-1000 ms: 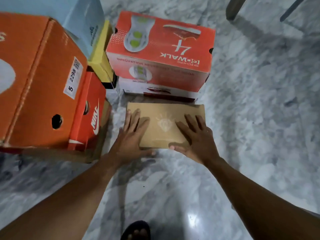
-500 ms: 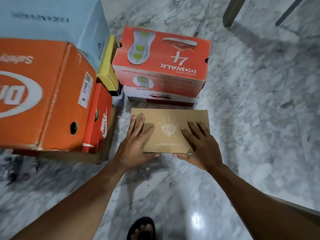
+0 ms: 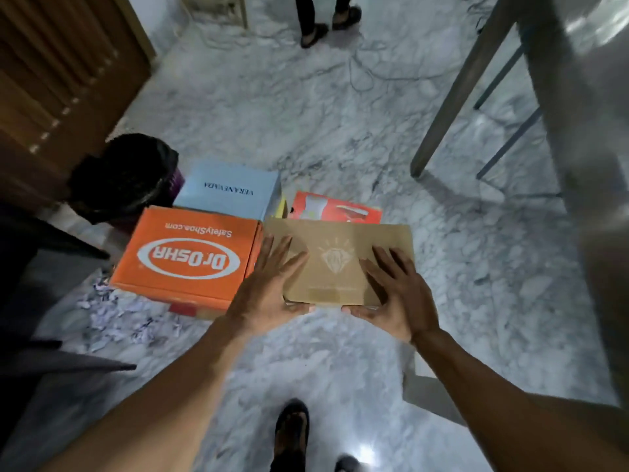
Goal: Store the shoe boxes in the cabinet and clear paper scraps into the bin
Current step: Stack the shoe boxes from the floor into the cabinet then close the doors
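Here, two bare hands hold a flat brown cardboard shoe box (image 3: 343,243) between them, seen from above. The left hand (image 3: 269,287) and the right hand (image 3: 400,294) each spread their fingers across the lid and tuck a thumb under the near edge, so both are grasping it. The box seems to be lifted clear of the grey-white marble floor (image 3: 306,131). Its long axis runs side to side, from one hand to the other.

Just left of the left hand sits a large orange cardboard box (image 3: 190,253) with a white oval logo. Beyond that is a pale blue box (image 3: 231,192). A red box (image 3: 337,211) shows past the held box's far edge.

Farther left and forward stands a bin lined with a black bag (image 3: 126,175). Behind it is a brown slatted wooden door (image 3: 51,80), probably the cabinet. If so, the carry goes left and forward, with the left hand nearer.

White paper scraps (image 3: 115,311) lie on the floor left of the left forearm.
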